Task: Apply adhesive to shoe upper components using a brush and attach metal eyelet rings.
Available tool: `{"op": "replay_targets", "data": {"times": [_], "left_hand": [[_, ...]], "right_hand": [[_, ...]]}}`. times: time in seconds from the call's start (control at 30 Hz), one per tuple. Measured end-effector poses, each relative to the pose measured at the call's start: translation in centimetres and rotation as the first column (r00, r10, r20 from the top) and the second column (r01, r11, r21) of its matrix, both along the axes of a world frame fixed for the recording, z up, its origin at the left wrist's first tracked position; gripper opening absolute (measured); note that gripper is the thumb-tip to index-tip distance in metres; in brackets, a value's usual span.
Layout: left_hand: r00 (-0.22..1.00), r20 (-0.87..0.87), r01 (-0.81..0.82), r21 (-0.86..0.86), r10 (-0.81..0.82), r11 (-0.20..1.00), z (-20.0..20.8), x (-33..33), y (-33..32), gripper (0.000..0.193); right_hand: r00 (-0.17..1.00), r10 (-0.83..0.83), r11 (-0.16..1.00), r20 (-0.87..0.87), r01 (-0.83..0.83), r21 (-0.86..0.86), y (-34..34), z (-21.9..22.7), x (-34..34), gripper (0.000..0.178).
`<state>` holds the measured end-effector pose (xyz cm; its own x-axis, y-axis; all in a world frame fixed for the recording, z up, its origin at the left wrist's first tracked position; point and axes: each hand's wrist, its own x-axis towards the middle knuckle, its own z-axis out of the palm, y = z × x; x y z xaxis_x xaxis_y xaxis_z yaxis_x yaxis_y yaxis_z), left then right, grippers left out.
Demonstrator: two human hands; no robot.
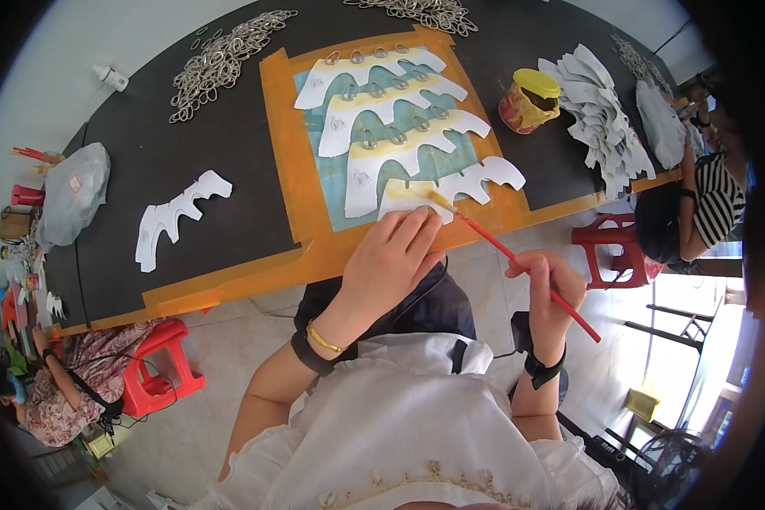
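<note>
A glue brush with a red handle (561,302) is gripped in my right hand (555,285). Its bristles touch the yellowish coated edge of a white scalloped cut-out (463,184), the nearest of several laid in rows. My left hand (391,255) lies with fingers stretched out over the front edge of that cut-out, pressing on it. Behind it, three more scalloped cut-outs (361,174) carry silver oval rings (397,133) along their yellowed upper edges. All rest on a blue-green sheet (336,200) framed with orange tape (285,153).
An open glue tub with yellow rim (535,83) stands right of the sheet, beside piled white cut-outs (595,110). Loose rings (229,64) are heaped at the back left. A single cut-out (178,212) lies left, near a plastic bag (75,194). People sit at both sides on red stools (157,365).
</note>
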<state>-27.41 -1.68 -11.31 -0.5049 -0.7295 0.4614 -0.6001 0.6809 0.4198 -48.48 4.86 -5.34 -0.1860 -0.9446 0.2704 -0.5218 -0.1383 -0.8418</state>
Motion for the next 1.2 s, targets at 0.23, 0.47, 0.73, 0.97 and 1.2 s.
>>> {"op": "replay_targets", "data": {"times": [0.23,0.47,0.73,0.97,1.2], "left_hand": [[1.0,0.001,0.002,-0.006,-0.002,1.0,-0.1,0.0,0.0,0.048],[1.0,0.012,0.005,-0.025,-0.005,1.0,-0.2,0.1,-0.1,0.049],[1.0,0.002,0.01,-0.021,-0.01,1.0,-0.2,0.0,-0.1,0.05],[1.0,0.015,0.014,-0.017,-0.014,1.0,-0.1,0.0,-0.1,0.05],[0.999,0.04,0.006,-0.017,-0.005,1.0,0.1,-0.1,-0.1,0.051]], "right_hand": [[0.999,0.019,0.996,-0.036,-0.021,-0.081,-0.9,-0.6,1.0,0.013],[0.999,0.024,0.999,0.031,-0.022,-0.038,-1.2,-0.5,0.5,0.013],[0.999,-0.02,0.999,0.025,0.021,-0.027,-0.8,-0.5,0.1,0.013],[0.999,0.02,1.0,-0.045,-0.021,-0.022,-0.3,-0.4,0.0,0.013],[0.978,0.042,0.989,-0.203,-0.069,-0.128,0.0,-0.1,-0.7,0.007]]}}
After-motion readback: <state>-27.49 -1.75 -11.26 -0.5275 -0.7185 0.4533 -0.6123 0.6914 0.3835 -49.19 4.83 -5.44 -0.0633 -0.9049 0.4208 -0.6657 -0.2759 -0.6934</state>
